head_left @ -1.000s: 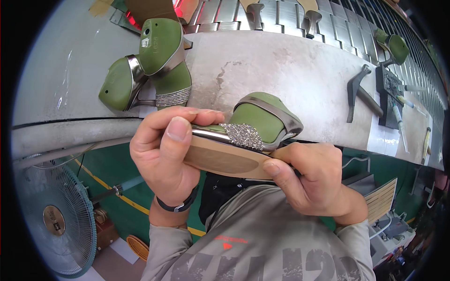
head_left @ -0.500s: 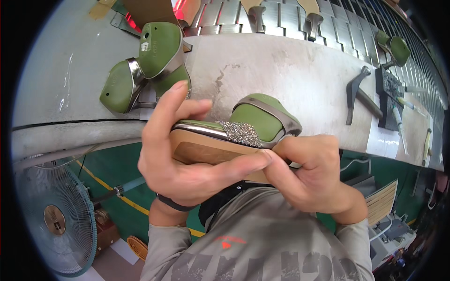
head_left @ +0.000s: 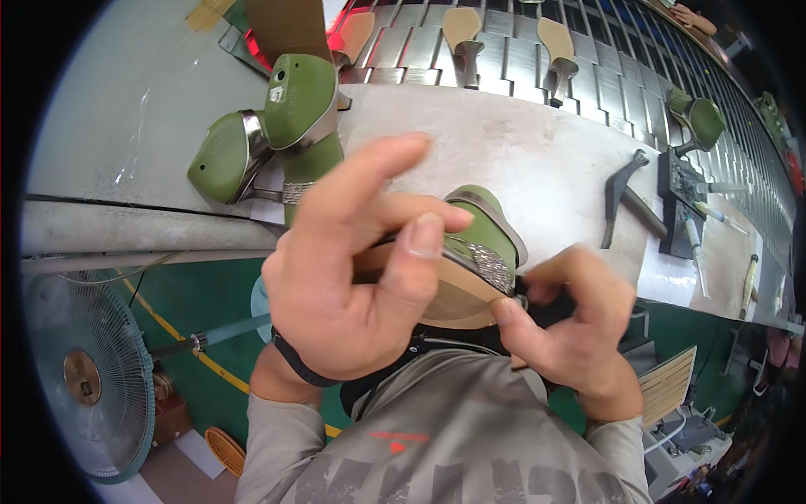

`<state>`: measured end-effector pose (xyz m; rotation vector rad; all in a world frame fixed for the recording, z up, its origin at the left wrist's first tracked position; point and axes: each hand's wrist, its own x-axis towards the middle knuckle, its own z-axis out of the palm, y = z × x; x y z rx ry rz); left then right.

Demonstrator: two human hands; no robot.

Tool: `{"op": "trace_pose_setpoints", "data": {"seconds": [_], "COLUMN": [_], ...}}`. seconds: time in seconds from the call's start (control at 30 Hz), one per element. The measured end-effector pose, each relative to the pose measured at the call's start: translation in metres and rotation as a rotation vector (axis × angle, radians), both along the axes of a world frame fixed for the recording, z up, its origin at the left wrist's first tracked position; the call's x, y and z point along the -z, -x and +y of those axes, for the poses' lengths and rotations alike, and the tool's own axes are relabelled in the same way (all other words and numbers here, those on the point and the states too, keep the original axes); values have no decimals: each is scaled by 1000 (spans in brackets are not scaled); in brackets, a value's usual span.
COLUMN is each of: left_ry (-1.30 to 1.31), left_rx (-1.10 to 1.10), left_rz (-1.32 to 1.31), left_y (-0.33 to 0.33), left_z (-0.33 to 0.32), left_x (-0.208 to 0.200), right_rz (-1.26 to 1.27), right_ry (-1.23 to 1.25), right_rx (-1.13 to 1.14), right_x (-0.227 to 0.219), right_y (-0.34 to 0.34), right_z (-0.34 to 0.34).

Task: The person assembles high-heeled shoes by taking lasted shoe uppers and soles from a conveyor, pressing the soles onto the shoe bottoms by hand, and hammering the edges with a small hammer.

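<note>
Pale workbench (head_left: 537,139) beside a slatted metal conveyor (head_left: 514,63), sandal (head_left: 457,296) held at the near edge

Workshop with green floor (head_left: 189,294). Sandal is up in front of the person's lap, at the bench's near edge, tilted so its smooth tan sole faces the person. It sits on a green shoe last (head_left: 483,220); metallic strap (head_left: 501,214) wraps the last, glittery silver band (head_left: 492,267) crosses just above the sole edge. Far-left part of the sandal is hidden behind fingers.

Left hand (head_left: 353,273): partly open, slightly blurred. Index finger lifted clear, thumb and next finger close together over the sandal's side; can't tell if they grip. Dark band (head_left: 300,363) on that wrist. Right hand (head_left: 575,323): clamped on the sandal's right end, thumb on the sole edge, other fingers curled, motion-blurred.

Further out, left on bench: two more sandals on green lasts, an upper one (head_left: 295,105) and a lower one (head_left: 225,160), touching. Right on bench: hammer (head_left: 618,197) just beside a dark block (head_left: 677,206), slim tube-like tools (head_left: 695,244) near it, some over a white sheet (head_left: 663,277). Conveyor carries heeled tan soles (head_left: 554,40); another green-lasted sandal (head_left: 707,122) at its right side. Co-worker's hand (head_left: 693,18) top right. Floor, lower left: round fan (head_left: 105,370), orange basket (head_left: 225,452).
</note>
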<state>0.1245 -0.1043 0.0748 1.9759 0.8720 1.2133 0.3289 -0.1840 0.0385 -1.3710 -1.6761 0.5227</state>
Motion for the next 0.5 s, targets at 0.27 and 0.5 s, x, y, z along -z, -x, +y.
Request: {"op": "trace_pose_setpoints", "data": {"seconds": [0.27, 0.5], "left_ry": [215, 1005], "left_rx": [523, 419], "left_rz": [-317, -664], "left_y": [-58, -58], "left_z": [29, 77], "left_x": [6, 141], "right_rz": [-89, 501], "right_ry": [-58, -51], "right_rx": [7, 441], "right_x": [-42, -6], "right_y": [-34, -114], "right_z": [3, -8]}}
